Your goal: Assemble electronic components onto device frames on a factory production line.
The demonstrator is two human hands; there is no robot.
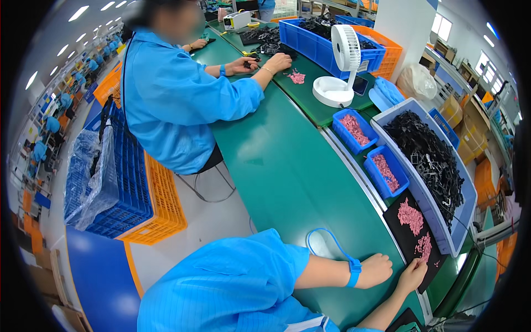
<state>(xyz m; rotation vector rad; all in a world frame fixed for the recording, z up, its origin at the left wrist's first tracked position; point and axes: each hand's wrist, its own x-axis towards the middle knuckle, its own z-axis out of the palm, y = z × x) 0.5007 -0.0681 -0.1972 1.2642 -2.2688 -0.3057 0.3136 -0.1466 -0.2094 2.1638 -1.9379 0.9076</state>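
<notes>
The left hand (377,270), with a blue wrist strap, rests closed and empty on the green belt (287,166). The right hand (412,275) lies open, fingers spread on the black mat (399,217), just beside the small pink parts (423,247) heaped within easy reach. Farther off, a grey tray (440,229) keeps black frames (431,157) ready, and a co-worker sits beyond.

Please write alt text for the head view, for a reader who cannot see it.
At a long green workbench, the person's left hand rests on the surface while the right hand touches a black mat holding piles of small pink parts. Beside it sits a grey bin of black plastic frames; a co-worker in a blue coat works farther along.
</notes>
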